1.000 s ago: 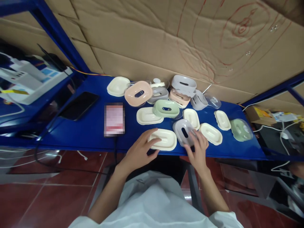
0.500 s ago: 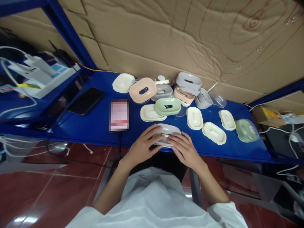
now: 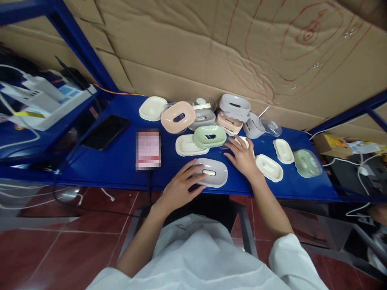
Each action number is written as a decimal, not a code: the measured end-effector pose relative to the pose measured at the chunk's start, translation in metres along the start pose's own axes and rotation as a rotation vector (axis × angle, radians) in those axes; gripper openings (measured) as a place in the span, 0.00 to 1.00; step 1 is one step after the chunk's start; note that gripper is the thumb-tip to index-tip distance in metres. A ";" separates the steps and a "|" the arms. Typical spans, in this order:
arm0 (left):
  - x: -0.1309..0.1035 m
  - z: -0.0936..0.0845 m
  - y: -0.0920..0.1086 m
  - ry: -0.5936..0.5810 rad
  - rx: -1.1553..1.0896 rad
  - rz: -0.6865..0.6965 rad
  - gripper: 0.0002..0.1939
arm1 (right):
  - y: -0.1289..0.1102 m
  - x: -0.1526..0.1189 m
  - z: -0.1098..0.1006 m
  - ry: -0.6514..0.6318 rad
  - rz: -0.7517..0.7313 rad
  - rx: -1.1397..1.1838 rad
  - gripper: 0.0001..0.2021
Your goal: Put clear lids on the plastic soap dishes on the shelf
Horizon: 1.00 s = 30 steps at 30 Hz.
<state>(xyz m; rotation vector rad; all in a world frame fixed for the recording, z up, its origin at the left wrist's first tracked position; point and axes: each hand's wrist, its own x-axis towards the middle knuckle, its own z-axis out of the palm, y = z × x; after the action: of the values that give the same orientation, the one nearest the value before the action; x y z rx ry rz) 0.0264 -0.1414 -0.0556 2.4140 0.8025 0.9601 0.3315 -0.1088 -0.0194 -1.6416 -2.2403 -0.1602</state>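
A pale grey oval dish (image 3: 219,169) with a slot in its middle lies near the table's front edge. A cream piece shows through the slot. My left hand (image 3: 181,186) rests at the dish's left end, fingers spread and touching it. Farther right, my right hand (image 3: 243,158) is over a cream oval tray (image 3: 242,140), partly hiding it, its fingers apart. Just beyond the grey dish, a green slotted dish (image 3: 210,141) overlaps another cream tray (image 3: 190,150). Whether the right fingertips touch the tray beneath them I cannot tell.
Behind sit a peach dish (image 3: 166,121), a grey dish (image 3: 235,100) and clear covers (image 3: 272,128). Cream trays (image 3: 269,168) and a green covered dish (image 3: 307,163) are to the right. A blurred-screen device (image 3: 148,149) and a black phone (image 3: 105,132) lie left.
My right hand has left the grey dish and moved right and away from me, over a cream tray. My left hand stays at the grey dish. The view has shifted slightly.
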 end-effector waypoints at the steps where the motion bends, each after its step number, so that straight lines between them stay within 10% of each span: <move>1: 0.000 0.000 0.000 0.002 0.001 -0.001 0.14 | 0.005 0.010 -0.001 -0.031 -0.018 0.011 0.12; 5: 0.000 0.001 0.001 0.008 0.001 -0.002 0.14 | 0.017 0.013 -0.022 0.061 0.051 0.249 0.10; 11: -0.001 0.000 0.001 0.009 -0.018 -0.017 0.15 | 0.025 -0.047 -0.033 0.329 0.545 0.890 0.18; 14: 0.000 0.000 0.002 0.008 -0.004 -0.016 0.15 | 0.020 -0.073 -0.020 0.486 0.666 0.722 0.23; 22: 0.000 0.000 0.003 0.006 -0.005 -0.038 0.16 | -0.012 -0.097 -0.007 0.033 0.188 -0.012 0.26; 30: -0.001 -0.003 0.005 -0.056 -0.041 -0.199 0.28 | -0.035 -0.088 -0.014 0.126 0.044 0.296 0.21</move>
<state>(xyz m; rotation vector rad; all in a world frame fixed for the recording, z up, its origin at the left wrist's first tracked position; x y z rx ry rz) 0.0253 -0.1453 -0.0512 2.2651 0.9715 0.8207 0.3248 -0.2034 -0.0333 -1.4778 -2.0215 0.0748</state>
